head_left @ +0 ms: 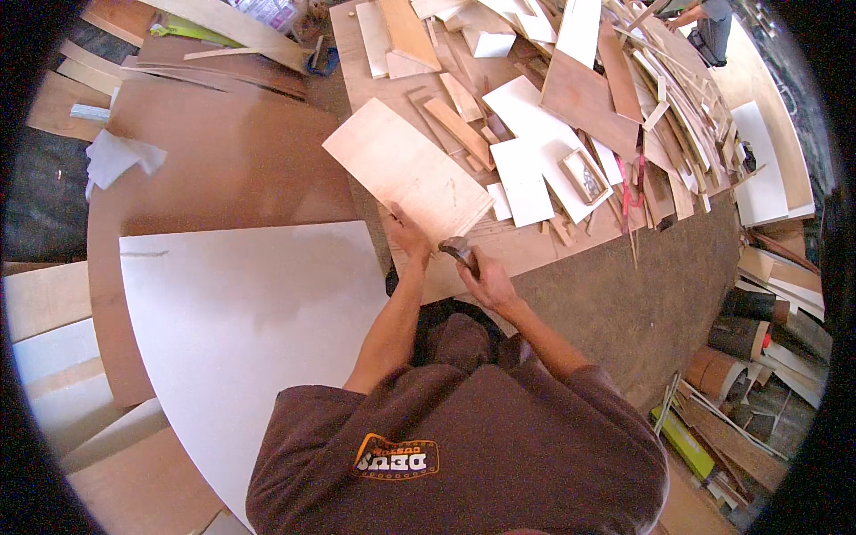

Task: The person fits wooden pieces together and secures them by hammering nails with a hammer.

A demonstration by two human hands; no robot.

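Note:
A pale rectangular plywood board (406,169) lies at an angle in front of me, over the near left part of the wood-strewn table. My left hand (410,236) grips its near edge, with some fingers hidden against the board. Close by, at the board's near right corner, my right hand (489,283) is closed around a hand tool (456,249) with a rounded metal head and a dark handle. The head touches or nearly touches the corner; whether it is a hammer or pincers I cannot make out.
Wood offcuts, strips and white panels cover the table (544,256), with a small wooden box (585,175) among them. A large white sheet (259,312) lies on a brown panel (223,169) at left. Rolls and scraps (718,370) crowd the right; another person (713,31) stands far right.

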